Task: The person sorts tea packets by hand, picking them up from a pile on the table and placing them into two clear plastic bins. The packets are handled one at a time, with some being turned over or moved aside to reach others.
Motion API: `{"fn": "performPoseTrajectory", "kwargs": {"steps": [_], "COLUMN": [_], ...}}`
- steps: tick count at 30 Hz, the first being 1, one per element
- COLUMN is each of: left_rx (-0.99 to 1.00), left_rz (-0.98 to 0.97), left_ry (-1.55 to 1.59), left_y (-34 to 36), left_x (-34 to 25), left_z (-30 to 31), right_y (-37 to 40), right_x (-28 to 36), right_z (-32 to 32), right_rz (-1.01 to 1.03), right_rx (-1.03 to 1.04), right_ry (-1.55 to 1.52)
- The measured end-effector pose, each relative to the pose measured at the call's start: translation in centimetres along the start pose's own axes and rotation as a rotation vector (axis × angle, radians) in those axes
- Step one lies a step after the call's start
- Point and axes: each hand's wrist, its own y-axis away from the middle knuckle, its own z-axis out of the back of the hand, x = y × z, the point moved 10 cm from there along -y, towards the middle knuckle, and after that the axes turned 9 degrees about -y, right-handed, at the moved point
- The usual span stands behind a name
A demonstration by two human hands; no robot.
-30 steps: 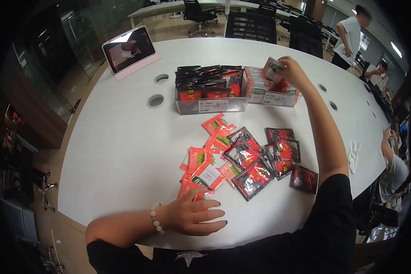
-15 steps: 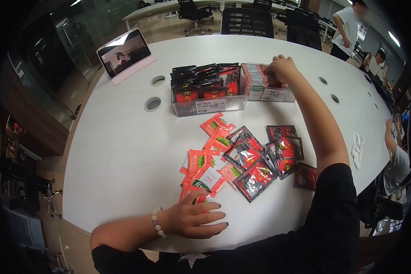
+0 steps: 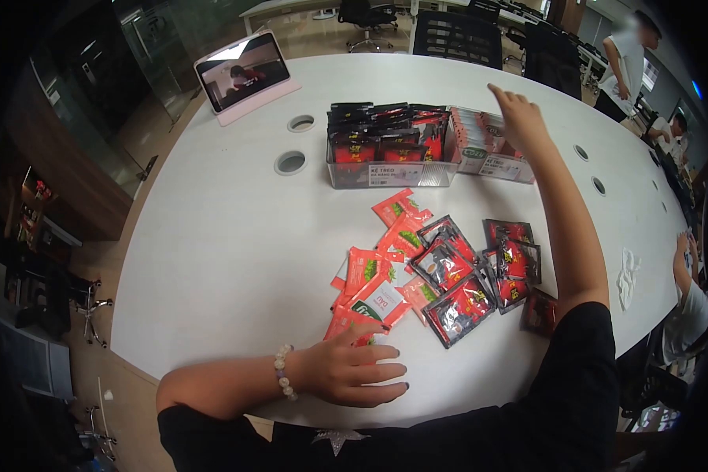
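My left hand [image 3: 358, 374] rests at the near edge of a loose pile of pink sachets [image 3: 379, 303], its fingers spread and holding nothing I can see. Beside them, black-and-red sachets [image 3: 462, 308] lie overlapping. My right hand [image 3: 521, 118] is over the right end of a clear bin [image 3: 505, 167] with pink sachets [image 3: 470, 130] standing inside. Its fingers are stretched out, and nothing shows in them. The palm's underside is hidden. Left of that bin, another clear bin [image 3: 350, 176] is packed with black-and-red sachets [image 3: 405, 149].
A tablet [image 3: 242, 72] in a pink case stands at the back left of the white table [image 3: 204, 236]. Round cable holes [image 3: 289, 163] are set in the tabletop. Crumpled white tissue [image 3: 628, 279] lies on the right. Chairs [image 3: 458, 38] and several people [image 3: 625, 67] are beyond.
My right hand has lifted a little out of the right bin, and its fingers have straightened. The left hand stays by the pink sachets. The whole view has shifted slightly.
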Motion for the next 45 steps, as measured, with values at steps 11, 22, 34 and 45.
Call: {"fn": "performPoseTrajectory", "kwargs": {"steps": [11, 22, 34, 45], "left_rx": [-0.142, -0.124, -0.108, -0.148], "left_rz": [-0.162, -0.204, -0.180, 0.528], "left_ry": [-0.087, -0.119, -0.128, -0.107], "left_y": [0.6, 0.5, 0.4, 0.7], "left_x": [-2.9, -3.4, -2.9, 4.8], "left_z": [1.4, 1.5, 0.8, 1.3], "right_y": [18.8, 22.9, 20.9, 21.5], "right_x": [24.5, 22.6, 21.6, 22.3], "right_z": [8.4, 4.3, 4.1, 14.8], "right_rz": [0.867, 0.638, 0.505, 0.805], "right_rx": [0.509, 0.682, 0.564, 0.277], "right_ry": [-0.636, -0.288, -0.366, -0.922]}}
